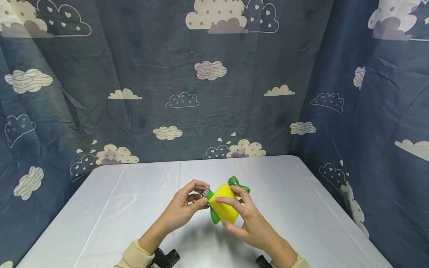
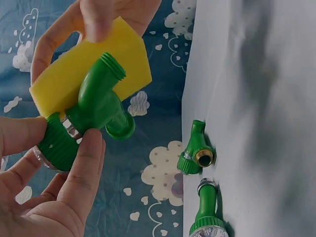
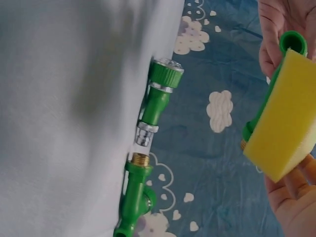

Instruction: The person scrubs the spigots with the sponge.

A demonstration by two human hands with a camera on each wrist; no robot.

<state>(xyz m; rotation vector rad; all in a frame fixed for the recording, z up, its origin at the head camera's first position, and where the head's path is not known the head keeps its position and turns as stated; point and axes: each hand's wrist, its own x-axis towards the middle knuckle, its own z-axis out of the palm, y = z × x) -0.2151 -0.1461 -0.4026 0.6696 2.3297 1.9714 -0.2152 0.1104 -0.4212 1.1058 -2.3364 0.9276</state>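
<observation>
My left hand (image 1: 186, 206) pinches a green plastic tap (image 2: 94, 96) by its ribbed knob end, thumb on one side and fingers on the other. The tap's threaded mouth and short side branch show in the left wrist view. My right hand (image 1: 249, 221) grips a yellow sponge (image 1: 223, 204), fingers along one side and thumb on the other. The sponge lies against the tap's body and covers part of it in the head view. Both things are held up above the table. In the right wrist view, the tap's open round end (image 3: 293, 42) shows beside the sponge.
On the white-covered table (image 1: 140, 230) lie a green tap with a brass thread (image 2: 196, 145) and another green fitting with a clear-faced knob (image 2: 206, 205). A dark blue cloud-printed curtain (image 1: 151, 67) hangs behind the table and at both sides.
</observation>
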